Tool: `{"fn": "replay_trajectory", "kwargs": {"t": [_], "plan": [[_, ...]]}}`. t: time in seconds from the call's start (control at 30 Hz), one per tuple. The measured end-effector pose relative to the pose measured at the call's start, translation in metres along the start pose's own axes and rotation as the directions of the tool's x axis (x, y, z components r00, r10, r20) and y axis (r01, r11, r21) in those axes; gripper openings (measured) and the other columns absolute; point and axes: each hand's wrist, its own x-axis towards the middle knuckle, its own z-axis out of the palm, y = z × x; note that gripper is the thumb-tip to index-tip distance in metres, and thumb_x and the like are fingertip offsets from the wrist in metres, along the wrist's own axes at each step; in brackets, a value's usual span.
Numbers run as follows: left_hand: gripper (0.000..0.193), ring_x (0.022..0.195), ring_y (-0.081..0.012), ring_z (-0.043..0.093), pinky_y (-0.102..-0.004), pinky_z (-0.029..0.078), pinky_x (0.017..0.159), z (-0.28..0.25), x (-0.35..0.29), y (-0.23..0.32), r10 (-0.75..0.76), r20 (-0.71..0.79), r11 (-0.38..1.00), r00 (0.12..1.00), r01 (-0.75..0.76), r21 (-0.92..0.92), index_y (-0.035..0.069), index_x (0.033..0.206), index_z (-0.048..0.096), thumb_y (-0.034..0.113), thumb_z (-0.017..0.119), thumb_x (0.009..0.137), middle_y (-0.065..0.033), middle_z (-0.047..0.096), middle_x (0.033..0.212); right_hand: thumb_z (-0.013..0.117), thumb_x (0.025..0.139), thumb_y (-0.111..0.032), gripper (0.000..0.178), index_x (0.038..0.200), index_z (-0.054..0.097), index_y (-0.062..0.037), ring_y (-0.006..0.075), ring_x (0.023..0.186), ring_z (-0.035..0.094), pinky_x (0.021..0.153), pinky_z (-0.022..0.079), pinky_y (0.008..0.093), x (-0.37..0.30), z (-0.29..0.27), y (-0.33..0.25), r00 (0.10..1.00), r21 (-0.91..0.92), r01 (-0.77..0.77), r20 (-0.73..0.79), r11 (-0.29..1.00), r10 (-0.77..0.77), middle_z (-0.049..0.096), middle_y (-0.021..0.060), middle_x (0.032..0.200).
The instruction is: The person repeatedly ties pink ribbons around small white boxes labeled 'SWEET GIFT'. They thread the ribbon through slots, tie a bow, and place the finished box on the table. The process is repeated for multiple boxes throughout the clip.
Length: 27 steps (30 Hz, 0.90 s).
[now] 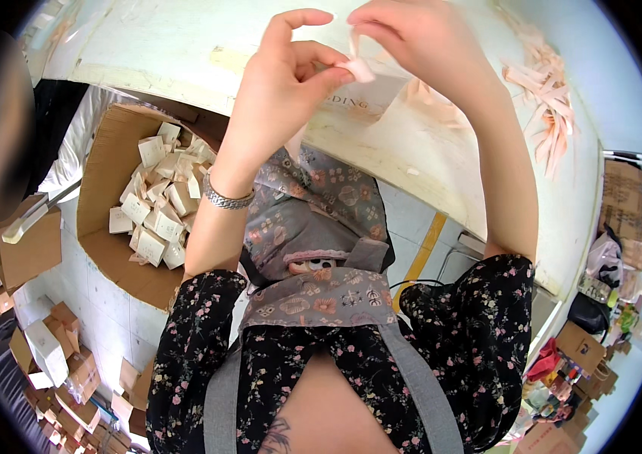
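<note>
A pale pink ribbon [359, 69] runs between my two hands above the white table. My left hand [287, 79] is closed, its thumb and a finger pinching a folded part of the ribbon, while the index finger arches above. Higher up, my right hand [412, 34] pinches a strand of the same ribbon; its fingertips are partly hidden. Just below and behind the ribbon stands a small white gift box [370, 98] with dark printing, partly covered by my left hand. Whether the ribbon is fastened to the box I cannot tell.
Loose pink ribbons [552, 113] lie along the right side of the white table [147, 45]. More lie by my right forearm. A large open carton [101, 219] to the left holds several small white boxes [158, 200]. Brown cartons [82, 371] crowd the floor at lower left.
</note>
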Motion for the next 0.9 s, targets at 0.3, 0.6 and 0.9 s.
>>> {"fn": "replay_trajectory", "kwargs": {"t": [0.3, 0.6, 0.9], "plan": [[0.019, 0.055, -0.0231, 0.059, -0.0311, 0.047, 0.05, 0.015, 0.016, -0.01, 0.402, -0.236, 0.823, 0.885, -0.237, 0.516, 0.015, 0.086, 0.068, 0.005, 0.062, 0.072, -0.0041, 0.062, 0.063, 0.068, 0.066, -0.012, 0.022, 0.086, 0.062, -0.0071, 0.0186, 0.055, 0.06, 0.048, 0.047, 0.0281, -0.019, 0.013, -0.066, 0.985, -0.368, -0.011, -0.164, 0.93, -0.053, 0.061, 0.0072, 0.069], [0.022, 0.069, -0.018, 0.06, -0.0282, 0.046, 0.056, 0.015, 0.023, -0.021, 0.711, -0.102, 0.529, 0.696, -0.433, 0.73, 0.016, 0.084, 0.072, 0.003, 0.065, 0.068, 0.0023, 0.065, 0.07, 0.07, 0.083, -0.016, 0.018, 0.093, 0.064, -0.0022, 0.0075, 0.071, 0.059, 0.061, 0.045, 0.0213, -0.057, 0.072, -0.051, 0.71, 0.918, -0.316, 0.061, 0.24, 0.702, 0.067, 0.0027, 0.083], [0.019, 0.088, -0.0113, 0.061, -0.025, 0.052, 0.073, -0.01, 0.027, -0.024, 0.334, 0.021, 0.917, 0.942, -0.33, 0.223, 0.004, 0.101, 0.068, -0.003, 0.061, 0.085, -0.0031, 0.065, 0.096, 0.073, 0.078, -0.012, 0.013, 0.089, 0.068, -0.0057, 0.0094, 0.084, 0.059, 0.071, 0.046, 0.0252, -0.032, 0.064, -0.007, 0.814, 0.08, -0.095, -0.567, 0.992, 0.124, 0.065, -0.0007, 0.099]]}}
